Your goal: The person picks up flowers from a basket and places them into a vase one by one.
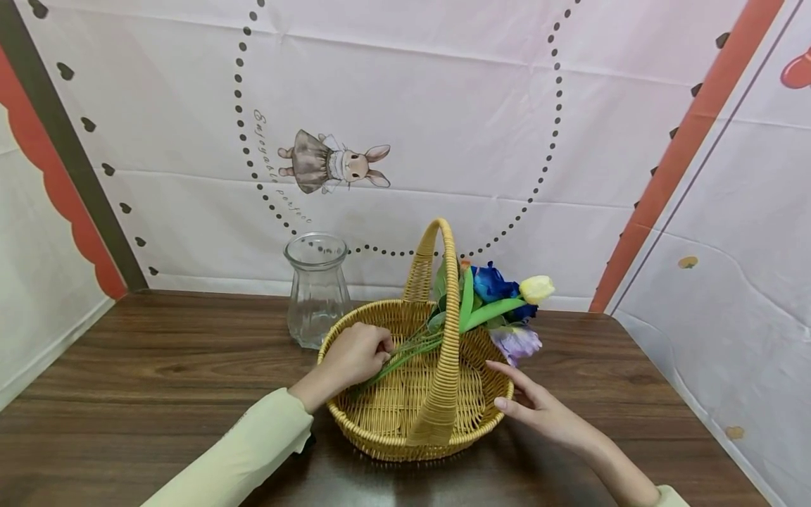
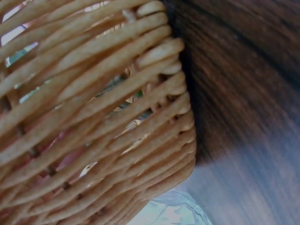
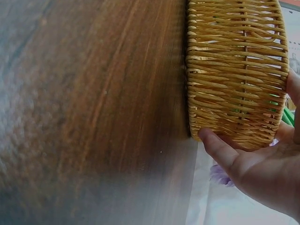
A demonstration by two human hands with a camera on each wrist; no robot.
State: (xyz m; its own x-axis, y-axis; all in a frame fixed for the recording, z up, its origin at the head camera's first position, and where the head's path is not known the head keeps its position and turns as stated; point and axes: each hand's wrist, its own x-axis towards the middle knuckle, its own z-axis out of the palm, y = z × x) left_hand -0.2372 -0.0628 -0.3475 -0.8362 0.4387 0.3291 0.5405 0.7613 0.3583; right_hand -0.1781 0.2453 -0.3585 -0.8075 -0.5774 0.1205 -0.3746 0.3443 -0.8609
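A wicker basket [image 1: 448, 352] with a tall arched handle stands on the table. Across it lies a bunch of flowers: a blue rose [image 1: 494, 283], a pale yellow tulip [image 1: 536, 289] and a purple flower [image 1: 516, 343], their heads over the far right rim. My left hand [image 1: 357, 354] reaches over the left rim and pinches the green stems [image 1: 412, 350] with curled fingers. My right hand [image 1: 538, 405] touches the basket's right rim, fingers fairly straight, one of them [image 3: 218, 147] against the outer wall. In the left wrist view the basket's weave [image 2: 93, 108] hides the left hand.
A clear glass vase [image 1: 318, 296] stands behind the basket's left side, close to it. The brown wooden table [image 1: 158, 394] extends to both sides. Behind it hangs a pale printed cloth [image 1: 431, 127] with a rabbit drawing. A small dark object shows partly beside the left sleeve [image 1: 253, 440].
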